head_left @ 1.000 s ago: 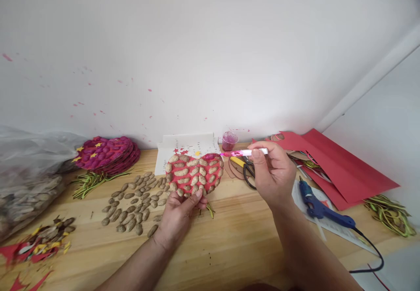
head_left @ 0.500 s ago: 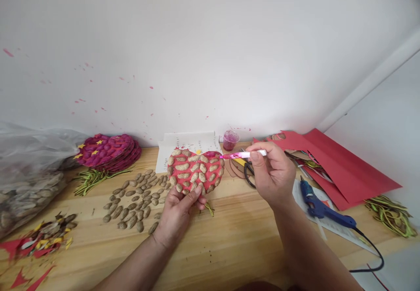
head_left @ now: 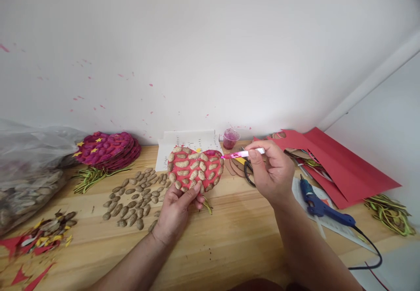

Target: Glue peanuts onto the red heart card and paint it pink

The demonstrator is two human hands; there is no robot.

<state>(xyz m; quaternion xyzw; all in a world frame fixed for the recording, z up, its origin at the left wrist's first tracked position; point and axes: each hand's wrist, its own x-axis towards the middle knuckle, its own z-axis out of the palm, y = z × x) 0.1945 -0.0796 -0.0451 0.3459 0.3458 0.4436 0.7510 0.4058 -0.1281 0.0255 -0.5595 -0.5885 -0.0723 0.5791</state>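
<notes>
My left hand (head_left: 182, 208) grips the lower edge of a red heart-shaped card (head_left: 196, 168) covered with unshelled peanuts, thumb in front. Green strings (head_left: 208, 205) hang below it. At the card's upper right, some peanuts (head_left: 212, 153) are coated magenta; the others are bare tan. In my right hand (head_left: 272, 170) a paintbrush (head_left: 244, 153) with a white handle is pinched between thumb and fingers. Its magenta-stained tip meets the card's upper right edge. Behind, a clear plastic cup (head_left: 231, 138) holds magenta paint.
Loose peanuts (head_left: 138, 197) lie left of my hands, near a stack of magenta peanut hearts (head_left: 108, 149) and a plastic bag of peanuts (head_left: 29, 190). Paper scraps (head_left: 42, 238) are front left. At right are scissors (head_left: 248, 173), a blue glue gun (head_left: 324, 208) with cord, and red cardboard (head_left: 348, 168).
The brush has shifted slightly down along the heart's upper right edge. The heart has tilted a little in my left hand. Both hands keep their holds.
</notes>
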